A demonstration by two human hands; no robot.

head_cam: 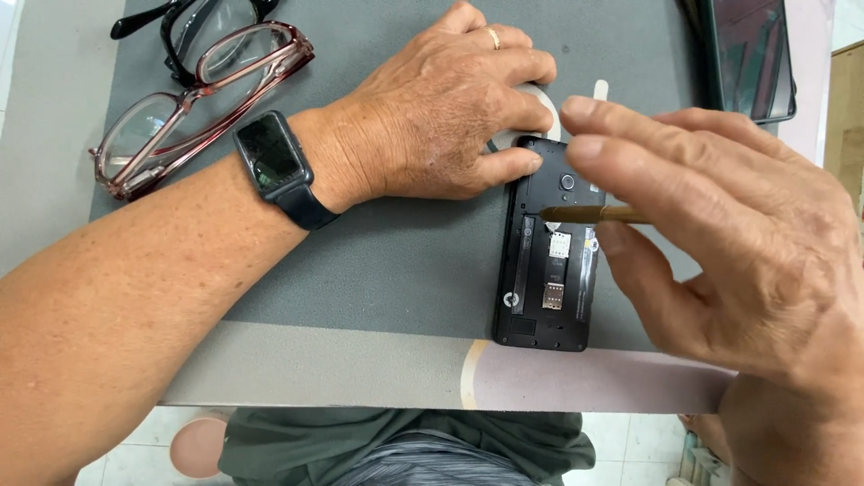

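Phone (547, 270), its back cover off, lay on the grey mat (396, 270) near the bench (360, 373) edge. Left hand (441, 112) pressed flat at its top corner; right hand (720, 225) pinched a thin brown tool (589, 214) over its open back. Two glasses (193, 90) lay well apart.

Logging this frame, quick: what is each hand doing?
Left hand: open, pressing the phone top.
Right hand: closed on a thin brown tool.

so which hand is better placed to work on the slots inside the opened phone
Right, probably. The right hand holds a thin brown stick tool whose tip sits over the black phone with its back cover off. The left hand lies at the phone's top edge, seemingly steadying it.
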